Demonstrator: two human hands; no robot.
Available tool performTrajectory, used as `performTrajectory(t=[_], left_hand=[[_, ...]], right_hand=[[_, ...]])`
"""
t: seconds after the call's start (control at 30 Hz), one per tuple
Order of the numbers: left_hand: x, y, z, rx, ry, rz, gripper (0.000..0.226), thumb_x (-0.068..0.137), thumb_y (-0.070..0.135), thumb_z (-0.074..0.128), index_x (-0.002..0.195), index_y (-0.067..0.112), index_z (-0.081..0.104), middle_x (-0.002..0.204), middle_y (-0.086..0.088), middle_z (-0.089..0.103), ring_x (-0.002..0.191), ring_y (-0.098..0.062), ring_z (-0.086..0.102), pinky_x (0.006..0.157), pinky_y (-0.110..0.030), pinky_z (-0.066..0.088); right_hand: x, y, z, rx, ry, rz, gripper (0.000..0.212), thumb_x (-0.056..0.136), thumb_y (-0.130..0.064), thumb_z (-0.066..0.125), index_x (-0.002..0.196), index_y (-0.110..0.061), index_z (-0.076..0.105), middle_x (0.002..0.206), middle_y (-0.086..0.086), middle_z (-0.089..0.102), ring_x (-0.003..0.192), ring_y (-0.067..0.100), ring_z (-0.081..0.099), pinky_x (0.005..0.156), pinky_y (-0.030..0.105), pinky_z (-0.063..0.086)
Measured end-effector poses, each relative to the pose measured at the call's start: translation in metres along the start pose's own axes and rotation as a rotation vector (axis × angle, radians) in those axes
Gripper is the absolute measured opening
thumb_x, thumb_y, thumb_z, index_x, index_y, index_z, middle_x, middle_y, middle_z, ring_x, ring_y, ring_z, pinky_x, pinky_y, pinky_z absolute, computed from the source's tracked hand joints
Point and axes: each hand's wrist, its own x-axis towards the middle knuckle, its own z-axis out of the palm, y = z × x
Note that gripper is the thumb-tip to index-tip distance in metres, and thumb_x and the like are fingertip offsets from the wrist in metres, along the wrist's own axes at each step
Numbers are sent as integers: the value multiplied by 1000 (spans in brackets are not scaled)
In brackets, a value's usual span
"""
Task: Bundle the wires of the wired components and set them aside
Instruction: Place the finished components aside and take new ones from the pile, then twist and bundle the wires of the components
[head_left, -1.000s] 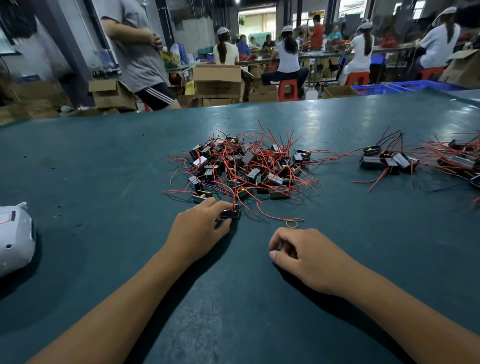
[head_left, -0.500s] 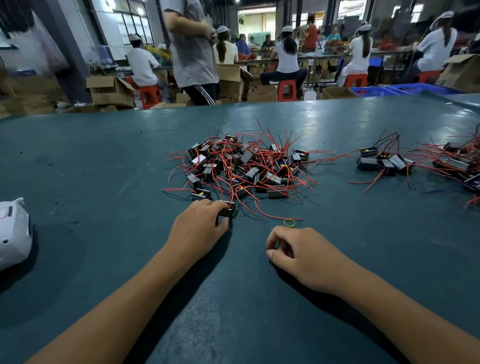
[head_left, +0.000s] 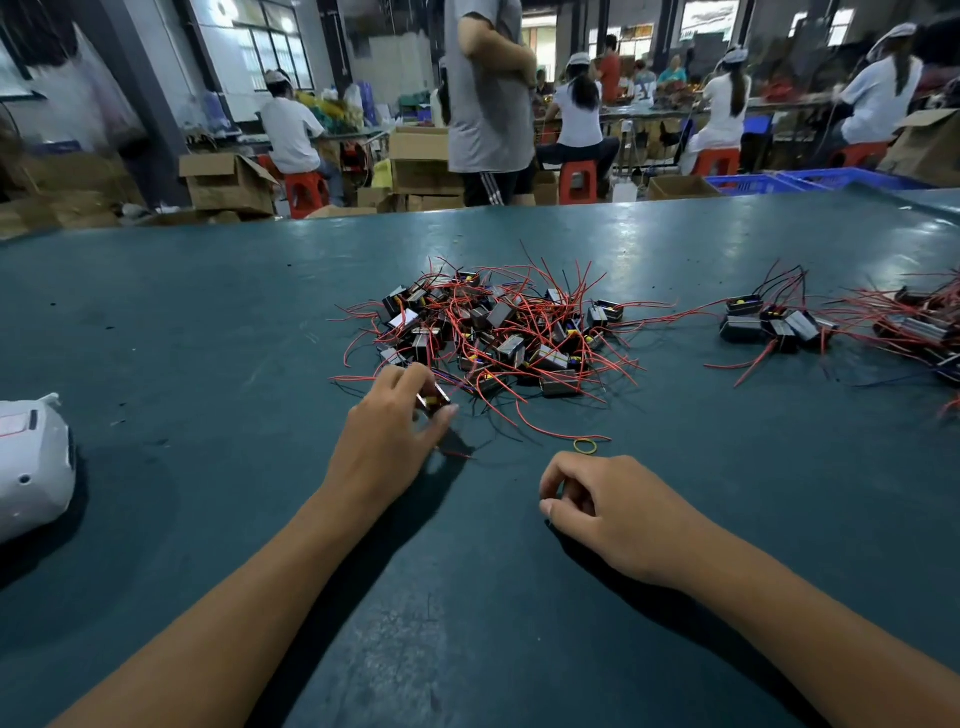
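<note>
A loose pile of small black components with red wires (head_left: 493, 332) lies in the middle of the green table (head_left: 208, 338). At the pile's near edge my left hand (head_left: 387, 441) pinches one small component (head_left: 434, 399) and holds it a little off the table, its wires trailing toward the pile. My right hand (head_left: 608, 506) rests on the table nearer to me, fingers curled in, holding nothing that I can see. A yellow rubber band (head_left: 585, 445) lies just beyond it. A small group of components (head_left: 774, 322) sits to the right, and more (head_left: 924, 327) at the right edge.
A white plastic object (head_left: 31, 462) lies at the table's left edge. Beyond the far edge a person in a grey shirt (head_left: 488, 98) stands among cardboard boxes (head_left: 228, 179), and seated workers fill the background. Blue crates (head_left: 810, 182) stand at the far right.
My left hand has closed on one component at the pile's edge and lifted it slightly. My right hand has stayed put. The person in grey has walked to the right behind the table.
</note>
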Motion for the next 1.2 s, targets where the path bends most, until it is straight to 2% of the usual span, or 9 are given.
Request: performTrajectory(t=[0.1,0.23,0.37,0.47,0.57,0.73,0.83,1.07,1.2], left_hand=[[5,-6,-8,-139,115,51,25,86,14,77,108,7,68,110,-6,62,93,-23,65,85,-39,57],[7,-15,-18,-260,253,107,16,86,14,78,100,9,71,105,-4,66,88,-17,68,83,-26,57],[8,-16,-28,-493,307,-70,14,88,22,76,101,22,70,100,-4,70,85,-15,71,78,-24,56],[6,0,-33,-922,124,-172,14,83,15,74,95,21,77,93,-2,77,78,-15,70,78,-28,60],[-6,18,-27,-1017,-175,-56,22,79,7,77,97,19,76,110,-2,75,91,-15,68,84,-27,57],[-17,37,-17,-1144,-532,-28,47,78,-6,74,115,4,47,125,-15,66,102,-27,67,87,-32,54],[-18,41,-17,-1155,-580,-41,50,80,-6,73,122,3,46,128,-15,64,107,-32,62,93,-39,52],[-21,44,-18,-1129,-658,-74,53,84,-6,72,130,6,48,135,-12,61,110,-29,56,98,-41,50],[-23,45,-17,-1108,-678,-72,53,86,-5,69,133,11,51,137,-8,60,110,-25,55,99,-38,49]], right_hand=[[0,1,0,6,-1,3,7,92,-34,59,88,-29,59,70,-5,64,60,4,52,57,20,38],[-1,2,0,0,1,-1,7,93,-34,59,88,-29,59,68,-7,63,61,3,52,56,19,36],[-1,1,0,2,4,4,7,93,-34,59,88,-28,59,66,-8,61,60,2,51,57,19,35],[-1,2,0,-11,3,5,7,93,-34,58,88,-29,59,66,-9,61,61,2,52,56,18,34],[-1,2,0,30,41,6,7,95,-32,57,89,-29,61,72,-10,65,68,3,56,59,17,39],[4,-7,1,625,49,83,9,99,-22,56,96,-18,64,63,-8,62,58,11,55,52,23,42],[1,-11,0,841,16,50,5,96,-19,62,99,-16,64,70,-1,65,65,20,60,48,28,46],[0,-13,2,748,123,61,26,85,-36,70,101,-17,63,71,9,64,64,26,60,51,32,48],[0,-15,3,728,110,69,12,90,-24,70,94,-14,65,69,6,66,59,12,59,53,30,47]])
